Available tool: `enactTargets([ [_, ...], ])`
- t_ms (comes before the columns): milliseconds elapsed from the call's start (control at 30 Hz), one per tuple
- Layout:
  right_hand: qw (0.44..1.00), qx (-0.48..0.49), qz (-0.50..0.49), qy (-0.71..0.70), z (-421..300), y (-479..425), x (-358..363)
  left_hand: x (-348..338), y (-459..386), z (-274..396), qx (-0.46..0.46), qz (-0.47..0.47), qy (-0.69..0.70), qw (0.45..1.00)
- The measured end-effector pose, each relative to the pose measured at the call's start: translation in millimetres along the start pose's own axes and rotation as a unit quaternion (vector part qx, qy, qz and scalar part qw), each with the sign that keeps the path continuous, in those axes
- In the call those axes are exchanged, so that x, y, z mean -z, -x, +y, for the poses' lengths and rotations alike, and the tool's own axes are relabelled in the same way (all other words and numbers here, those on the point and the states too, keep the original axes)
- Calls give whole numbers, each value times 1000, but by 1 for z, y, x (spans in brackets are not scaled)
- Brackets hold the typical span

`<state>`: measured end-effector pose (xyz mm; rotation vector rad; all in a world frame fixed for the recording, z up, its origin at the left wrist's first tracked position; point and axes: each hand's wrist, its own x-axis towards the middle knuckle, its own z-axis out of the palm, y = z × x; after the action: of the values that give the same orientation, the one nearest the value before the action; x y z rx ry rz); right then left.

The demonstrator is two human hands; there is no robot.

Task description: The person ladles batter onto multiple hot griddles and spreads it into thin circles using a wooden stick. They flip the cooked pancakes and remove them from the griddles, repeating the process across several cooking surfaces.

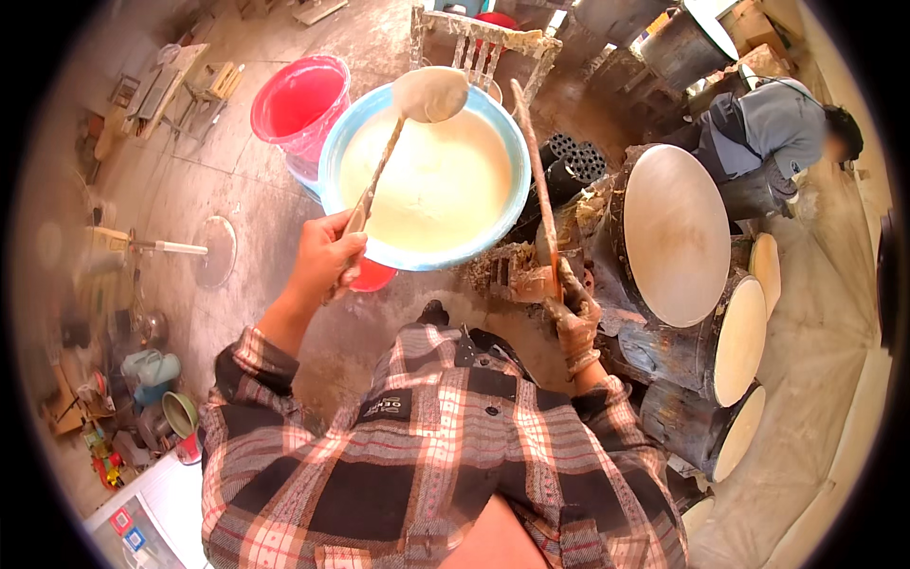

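My bare left hand (330, 252) grips the twisted handle of a ladle (430, 94). The ladle's bowl, coated in pale batter-like liquid, is over the far rim of a light blue basin (521, 181). Inside the basin is a smooth cream-coloured liquid (426, 185). My right hand (574, 316), in a soiled glove, holds a long, thin wooden stick (537, 163) that points away from me, right of the basin. Beyond that hand is a drum-shaped stove with a large round pale top (679, 235).
A red bucket (302, 107) stands left of the basin, with a worn chair (483, 35) behind it. Honeycomb coal briquettes (579, 160) lie between basin and stove. More round-topped drums (739, 341) line the right. A person (775, 124) bends over a drum at upper right.
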<state>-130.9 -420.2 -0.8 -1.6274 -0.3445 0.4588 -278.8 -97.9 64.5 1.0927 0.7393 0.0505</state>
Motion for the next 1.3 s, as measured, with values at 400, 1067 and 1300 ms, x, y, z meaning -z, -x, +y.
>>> enactTargets([
  [400, 962, -93, 240, -88, -10, 55, 97, -103, -66, 30, 87, -155, 90, 980],
  [1067, 915, -50, 376, 140, 48, 121, 339, -501, -81, -89, -117, -322, -364, 866],
  [1300, 912, -36, 404, 64, 35, 123, 319, -506, -81, -71, -176, -305, -462, 814],
])
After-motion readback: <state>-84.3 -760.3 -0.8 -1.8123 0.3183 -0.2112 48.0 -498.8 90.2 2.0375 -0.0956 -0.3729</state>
